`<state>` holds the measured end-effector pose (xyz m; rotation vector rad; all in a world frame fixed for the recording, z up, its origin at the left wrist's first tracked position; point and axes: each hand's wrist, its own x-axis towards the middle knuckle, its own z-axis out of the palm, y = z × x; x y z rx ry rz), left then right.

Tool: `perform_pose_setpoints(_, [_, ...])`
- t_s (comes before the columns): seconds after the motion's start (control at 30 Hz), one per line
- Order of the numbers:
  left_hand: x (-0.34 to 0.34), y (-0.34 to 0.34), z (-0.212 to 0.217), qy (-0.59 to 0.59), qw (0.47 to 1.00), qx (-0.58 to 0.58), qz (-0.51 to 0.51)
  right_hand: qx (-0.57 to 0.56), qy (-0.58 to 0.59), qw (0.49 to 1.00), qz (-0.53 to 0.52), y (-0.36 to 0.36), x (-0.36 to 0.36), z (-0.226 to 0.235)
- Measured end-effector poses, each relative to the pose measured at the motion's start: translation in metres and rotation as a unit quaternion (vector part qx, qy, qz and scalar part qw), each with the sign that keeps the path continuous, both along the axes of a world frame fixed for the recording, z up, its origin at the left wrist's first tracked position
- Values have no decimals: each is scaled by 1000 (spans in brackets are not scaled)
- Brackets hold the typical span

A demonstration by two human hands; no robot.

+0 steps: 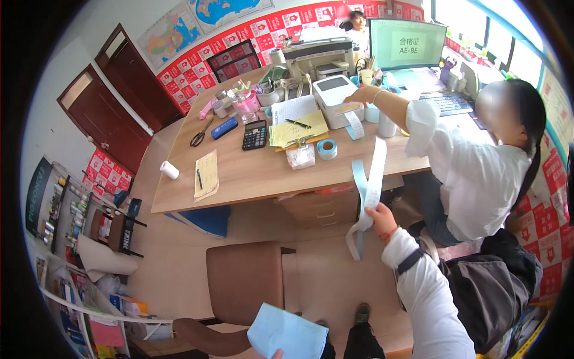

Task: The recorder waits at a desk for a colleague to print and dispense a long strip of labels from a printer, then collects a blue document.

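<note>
My right hand point(381, 219) reaches out over the floor in front of the desk and is closed on a long white label strip point(376, 170). The strip stands up above my fingers, and its blue-backed tail loops down below them. At the lower edge, my left hand point(278, 354) shows only a fingertip or thumb, pressed against a folded light blue sheet point(290, 332); the other fingers are hidden under it. Ahead, a seated co-worker's hand point(361, 96) rests at a white label printer point(335, 99), from which a short label strip point(354, 125) hangs.
The wooden desk point(239, 170) holds a calculator point(255, 134), scissors point(201, 133), a blue-edged tape roll point(327, 149), a notepad point(207, 173) and a monitor point(408, 43). A brown chair point(245, 281) stands before me. A dark backpack point(484, 293) sits at the right.
</note>
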<state>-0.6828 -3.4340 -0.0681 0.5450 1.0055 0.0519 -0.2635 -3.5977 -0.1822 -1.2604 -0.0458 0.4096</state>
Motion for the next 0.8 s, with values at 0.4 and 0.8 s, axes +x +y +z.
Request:
perform_pose_setpoints(0.4, [0,3,40,-280,822,174,-464,83,190,970,125,-10,-312,212])
perform_pose_setpoints(0.8, [-84,-41,77,-405,638,239,-610,207,146,960,121,-40,-436,253])
